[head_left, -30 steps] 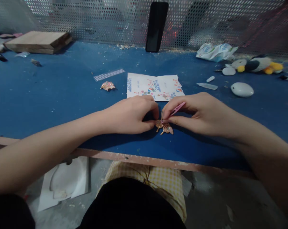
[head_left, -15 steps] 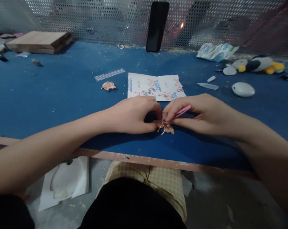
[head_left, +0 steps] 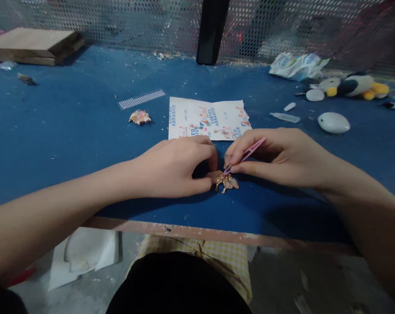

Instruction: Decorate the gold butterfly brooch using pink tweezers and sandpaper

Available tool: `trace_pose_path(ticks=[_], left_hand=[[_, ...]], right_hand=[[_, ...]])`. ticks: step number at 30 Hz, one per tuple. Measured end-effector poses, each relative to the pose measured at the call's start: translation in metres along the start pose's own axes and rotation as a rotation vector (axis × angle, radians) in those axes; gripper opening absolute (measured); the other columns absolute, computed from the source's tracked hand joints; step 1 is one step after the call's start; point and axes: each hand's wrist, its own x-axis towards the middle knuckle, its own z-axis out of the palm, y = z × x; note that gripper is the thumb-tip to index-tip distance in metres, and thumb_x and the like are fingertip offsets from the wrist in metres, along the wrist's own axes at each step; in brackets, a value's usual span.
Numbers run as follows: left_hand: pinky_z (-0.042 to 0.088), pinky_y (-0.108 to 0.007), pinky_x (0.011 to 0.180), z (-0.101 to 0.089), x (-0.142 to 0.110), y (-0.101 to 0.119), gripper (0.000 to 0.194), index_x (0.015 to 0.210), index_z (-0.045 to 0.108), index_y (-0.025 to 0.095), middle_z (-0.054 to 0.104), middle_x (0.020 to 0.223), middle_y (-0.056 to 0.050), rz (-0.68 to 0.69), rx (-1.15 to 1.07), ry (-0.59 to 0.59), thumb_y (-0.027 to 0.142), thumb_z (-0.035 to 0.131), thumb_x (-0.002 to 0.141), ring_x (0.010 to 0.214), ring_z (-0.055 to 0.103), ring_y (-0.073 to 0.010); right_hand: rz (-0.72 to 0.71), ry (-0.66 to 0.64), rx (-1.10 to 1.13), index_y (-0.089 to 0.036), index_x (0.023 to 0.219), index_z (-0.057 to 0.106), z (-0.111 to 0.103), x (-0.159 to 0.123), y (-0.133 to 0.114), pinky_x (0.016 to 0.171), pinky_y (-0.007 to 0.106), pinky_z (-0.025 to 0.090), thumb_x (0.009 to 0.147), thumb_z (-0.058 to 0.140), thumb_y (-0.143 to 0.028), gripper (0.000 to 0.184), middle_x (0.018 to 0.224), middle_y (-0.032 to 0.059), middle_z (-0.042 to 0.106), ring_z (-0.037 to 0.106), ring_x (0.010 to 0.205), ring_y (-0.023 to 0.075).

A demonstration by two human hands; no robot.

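Observation:
On the blue tabletop lies a gold butterfly ornament [head_left: 229,181] with pale pink wings. My left hand [head_left: 180,168] is closed at its left wing, thumb and forefinger gripping the edge. Between the thumb and fingers of my right hand [head_left: 276,155] are slim pink tweezers [head_left: 253,148], slanting down so that their tip meets the middle of the butterfly. Just beyond my hands is a white sheet printed "COATED ABRASIVE" [head_left: 184,113], with small coloured bits on it. A second gold and pink ornament [head_left: 139,117] rests farther left, beside a strip of tiny beads [head_left: 141,99].
A black phone [head_left: 212,32] leans on the perforated metal screen [head_left: 125,26] at the back. Wooden boards [head_left: 30,43] lie at the far left. To the right are a white oval object [head_left: 334,123], a small tube [head_left: 285,117], a crumpled packet [head_left: 297,66] and a knitted toy [head_left: 354,87].
My right fingers have drawn back slightly from the butterfly, and more of the tweezers shows, now tilted more steeply. My left hand keeps its grip. The camera view has shifted a little.

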Motion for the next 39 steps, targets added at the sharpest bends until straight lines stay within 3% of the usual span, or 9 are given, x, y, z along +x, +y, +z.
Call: trace_pose_path(ticks=[6,12,15,25,30,33,39], left_hand=[[0.046,-0.027,0.076,-0.005,0.001,-0.002,0.016,0.1,0.071,0.02,0.066,0.107,-0.002,0.037,-0.01,-0.035,0.032,0.065,0.091,0.088,0.063,-0.0155],[0.046,-0.023,0.075,-0.016,0.004,-0.008,0.023,0.105,0.073,0.016,0.066,0.106,-0.003,0.124,-0.071,-0.117,0.01,0.066,0.083,0.084,0.061,-0.0119],[0.045,-0.022,0.075,-0.016,0.005,-0.012,0.026,0.106,0.074,0.015,0.066,0.104,-0.003,0.142,-0.096,-0.109,0.007,0.065,0.083,0.08,0.059,-0.0106],[0.042,-0.023,0.069,-0.018,0.002,-0.014,0.015,0.099,0.072,0.015,0.063,0.099,-0.002,0.112,-0.065,-0.08,0.024,0.074,0.087,0.071,0.055,-0.0096],[0.039,-0.024,0.066,-0.013,0.001,-0.011,0.04,0.085,0.066,0.016,0.058,0.097,-0.004,0.103,0.058,-0.075,0.052,0.081,0.081,0.076,0.053,-0.0138],[0.031,-0.026,0.057,-0.005,0.001,-0.004,0.049,0.081,0.062,0.017,0.056,0.095,-0.003,0.052,0.169,-0.063,0.064,0.076,0.081,0.066,0.047,-0.0125],[0.031,-0.028,0.056,0.008,0.002,0.003,0.046,0.077,0.059,0.019,0.057,0.092,-0.002,-0.019,0.247,0.019,0.062,0.063,0.092,0.065,0.05,-0.0134]], right_hand=[[-0.005,-0.013,-0.016,-0.025,0.091,0.073,-0.001,0.002,-0.002,0.078,0.034,0.057,0.088,0.075,-0.028,0.005,0.094,0.0002,0.077,0.073,0.084,0.0196],[0.023,-0.035,0.002,-0.023,0.09,0.074,-0.001,0.002,-0.007,0.077,0.033,0.057,0.088,0.075,-0.03,0.007,0.091,0.0004,0.077,0.073,0.082,0.0182],[0.063,-0.01,0.082,-0.023,0.092,0.072,0.001,0.002,-0.007,0.076,0.032,0.058,0.086,0.077,-0.031,0.011,0.089,0.0001,0.076,0.074,0.08,0.0171],[0.134,0.065,0.221,-0.025,0.088,0.068,0.004,0.002,-0.003,0.077,0.034,0.06,0.085,0.078,-0.025,0.011,0.087,-0.0002,0.073,0.072,0.08,0.0175],[0.153,0.084,0.285,-0.024,0.091,0.065,0.004,0.003,-0.005,0.073,0.031,0.06,0.085,0.079,-0.027,0.015,0.087,0.0,0.074,0.072,0.078,0.0157],[0.16,0.132,0.296,-0.022,0.09,0.066,0.005,0.006,-0.003,0.066,0.03,0.06,0.083,0.08,-0.03,0.017,0.086,0.0004,0.073,0.071,0.073,0.0154],[0.197,0.298,0.231,-0.024,0.092,0.073,0.008,0.012,0.006,0.058,0.029,0.055,0.082,0.08,-0.037,0.018,0.08,-0.001,0.072,0.066,0.06,0.0132]])
